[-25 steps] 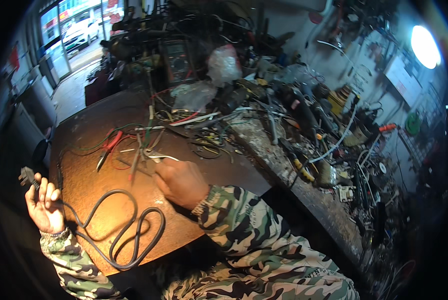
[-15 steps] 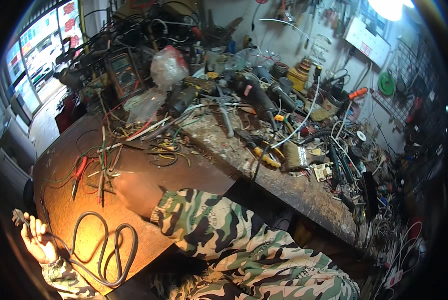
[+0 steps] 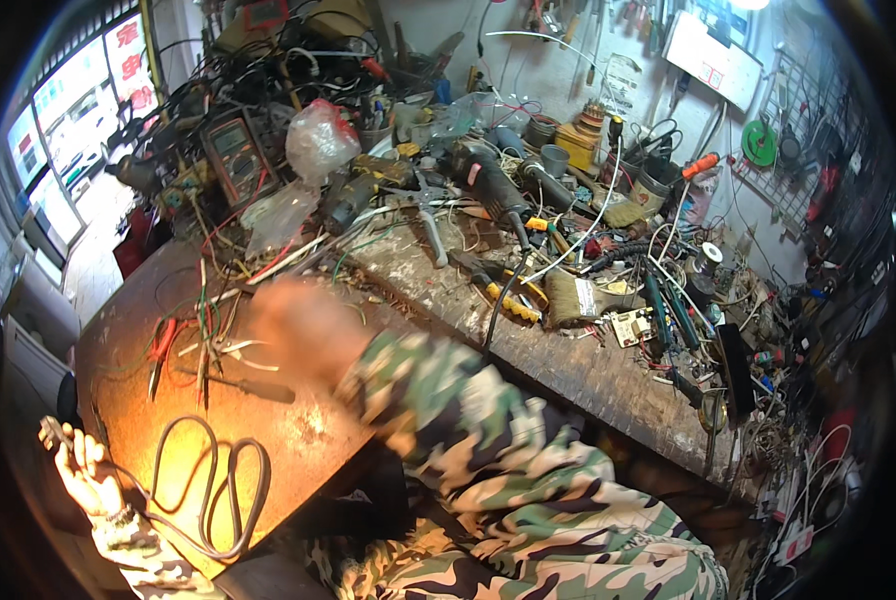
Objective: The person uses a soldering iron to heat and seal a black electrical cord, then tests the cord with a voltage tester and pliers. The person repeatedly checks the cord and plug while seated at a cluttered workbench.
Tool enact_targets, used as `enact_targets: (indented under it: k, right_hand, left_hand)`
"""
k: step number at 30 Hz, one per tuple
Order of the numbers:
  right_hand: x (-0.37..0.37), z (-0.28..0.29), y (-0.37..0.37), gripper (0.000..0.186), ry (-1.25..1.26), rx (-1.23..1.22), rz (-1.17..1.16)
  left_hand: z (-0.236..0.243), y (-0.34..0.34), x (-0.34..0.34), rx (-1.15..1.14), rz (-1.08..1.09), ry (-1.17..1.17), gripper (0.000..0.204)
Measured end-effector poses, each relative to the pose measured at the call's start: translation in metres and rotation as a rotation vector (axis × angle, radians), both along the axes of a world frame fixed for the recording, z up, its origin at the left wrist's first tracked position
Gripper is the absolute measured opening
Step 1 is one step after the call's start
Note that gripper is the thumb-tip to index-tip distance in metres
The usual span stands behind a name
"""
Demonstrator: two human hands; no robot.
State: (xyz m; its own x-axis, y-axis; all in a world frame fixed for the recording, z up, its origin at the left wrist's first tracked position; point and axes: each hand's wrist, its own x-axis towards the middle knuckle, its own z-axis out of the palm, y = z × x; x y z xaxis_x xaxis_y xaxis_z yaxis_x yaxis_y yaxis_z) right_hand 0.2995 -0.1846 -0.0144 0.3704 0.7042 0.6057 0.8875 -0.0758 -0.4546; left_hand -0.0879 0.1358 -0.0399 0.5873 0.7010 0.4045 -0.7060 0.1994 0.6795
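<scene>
At the left edge of the bench, my left hand [image 3: 90,478] is closed around a dark power plug [image 3: 54,433]. A thick black cable [image 3: 260,470] lies in loops on the brown bench top beside that hand. My right hand [image 3: 303,328] is over the bench near a tangle of thin wires, smeared by motion, so its fingers cannot be made out. Just nearer than it lies a dark-handled screwdriver [image 3: 263,389]. Red-handled test probes [image 3: 160,348] lie further left, among green and white wires.
A multimeter [image 3: 235,155] leans at the back left, next to a clear plastic bag [image 3: 322,142]. Pliers with yellow handles [image 3: 508,298], a wide brush [image 3: 570,299] and a black power tool [image 3: 490,180] crowd the wooden plank. Loose cables are heaped on the right.
My right hand has moved away and slightly right, uncovering the screwdriver on the bench. My left hand still holds the plug. The whole view has shifted a little.
</scene>
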Motion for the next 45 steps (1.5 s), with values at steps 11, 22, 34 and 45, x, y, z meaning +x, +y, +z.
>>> enact_targets:
  k: [11, 22, 34, 45]
  right_hand:
    - [0.234, -0.019, -0.256, 0.015, -0.156, -0.292, -0.838]
    - [0.267, -0.033, -0.272, 0.024, -0.013, -0.284, -0.676]
    - [0.164, 0.074, -0.244, 0.025, -0.126, 0.324, -0.796]
    - [-0.092, 0.080, 0.050, 0.014, 0.792, 0.307, 0.597]
  left_hand:
    - [0.041, -0.079, 0.052, 0.003, 0.257, 0.252, 0.025]
    - [0.041, -0.078, 0.033, 0.047, 0.224, 0.223, 0.024]
    - [0.033, -0.077, 0.049, -0.018, 0.190, 0.207, 0.027]
    - [0.016, -0.066, 0.041, -0.082, 0.129, 0.116, 0.036]
